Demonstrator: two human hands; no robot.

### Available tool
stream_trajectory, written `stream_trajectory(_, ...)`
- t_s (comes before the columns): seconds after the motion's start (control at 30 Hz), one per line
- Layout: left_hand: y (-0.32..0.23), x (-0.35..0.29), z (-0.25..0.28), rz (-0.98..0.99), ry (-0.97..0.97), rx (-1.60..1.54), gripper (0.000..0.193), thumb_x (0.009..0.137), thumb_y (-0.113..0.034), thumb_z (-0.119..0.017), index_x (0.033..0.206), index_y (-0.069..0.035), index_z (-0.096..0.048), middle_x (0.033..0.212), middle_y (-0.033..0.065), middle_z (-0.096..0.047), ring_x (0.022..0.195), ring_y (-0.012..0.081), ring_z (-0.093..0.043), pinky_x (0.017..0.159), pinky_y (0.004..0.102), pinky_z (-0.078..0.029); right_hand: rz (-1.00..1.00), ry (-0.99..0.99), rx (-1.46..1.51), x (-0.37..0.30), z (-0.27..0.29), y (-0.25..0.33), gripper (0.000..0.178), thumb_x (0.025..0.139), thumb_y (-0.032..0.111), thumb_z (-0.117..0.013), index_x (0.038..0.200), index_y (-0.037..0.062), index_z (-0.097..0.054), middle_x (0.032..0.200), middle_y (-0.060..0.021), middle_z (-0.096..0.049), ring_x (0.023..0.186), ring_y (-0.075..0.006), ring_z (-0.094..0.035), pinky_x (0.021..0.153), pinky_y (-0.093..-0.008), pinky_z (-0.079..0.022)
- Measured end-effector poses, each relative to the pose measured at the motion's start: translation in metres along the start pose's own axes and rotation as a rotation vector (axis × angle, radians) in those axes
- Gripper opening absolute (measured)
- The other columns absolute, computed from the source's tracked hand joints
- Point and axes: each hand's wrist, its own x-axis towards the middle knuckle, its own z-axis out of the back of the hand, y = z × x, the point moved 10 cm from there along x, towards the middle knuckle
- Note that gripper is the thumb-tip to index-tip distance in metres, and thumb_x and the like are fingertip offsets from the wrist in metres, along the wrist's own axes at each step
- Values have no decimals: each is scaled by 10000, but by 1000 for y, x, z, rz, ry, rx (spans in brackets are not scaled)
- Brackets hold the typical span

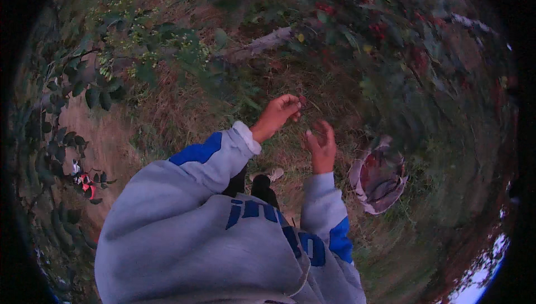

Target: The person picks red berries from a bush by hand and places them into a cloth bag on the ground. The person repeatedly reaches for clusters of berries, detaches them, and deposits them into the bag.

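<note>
My left hand [274, 117] is raised in front of me, thumb and fingers pinched on a small dark red cluster [302, 101] that looks like berries. Its fine detail is too blurred to make out. Just to the right and a little nearer, my right hand [322, 146] has curved fingers with a gap between thumb and forefinger, and nothing shows in it. The two hands are apart. On the ground to the right of my right hand sits a pale cloth bag [357, 184], its mouth wide, with dark reddish contents [375, 171] inside.
A thick pale branch [262, 44] crosses ahead of my hands. Leafy twigs with red clusters [378, 29] hang at the far right; yellow-green clusters [134, 41] hang at the far left. Dry grass [184, 100] covers the ground. A red and white object [86, 184] lies among leaves at left.
</note>
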Motion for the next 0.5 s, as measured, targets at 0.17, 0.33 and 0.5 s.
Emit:
stream_trajectory(0.17, -12, -39, -64, -181, 58, 173, 121, 798, -92, -479, 893, -20, -464, 807, 25, -498, 709, 83, -490, 628, 237, -420, 90, -90, 63, -11, 17, 45, 349, 726, 94, -577, 1040, 31, -439, 875, -65, -517, 695, -94, -495, 500, -216, -413)
stream_trajectory(0.33, -15, -71, -116, -259, 124, 288, 181, 786, -67, -486, 954, -11, -451, 859, 35, -501, 703, 83, -496, 579, 222, -424, 22, -152, 231, -43, 61, 42, 220, 737, 55, -549, 945, 14, -491, 770, -42, -534, 584, -73, -478, 453, -192, -381)
stream_trajectory(0.5, -3, -91, -167, -147, 327, 286, 236, 786, -69, -486, 1013, -15, -453, 888, 53, -511, 680, 87, -498, 557, 228, -424, 8, -59, 413, -70, 95, 37, 142, 759, 28, -499, 898, 0, -504, 757, -48, -542, 548, -77, -468, 458, -193, -374)
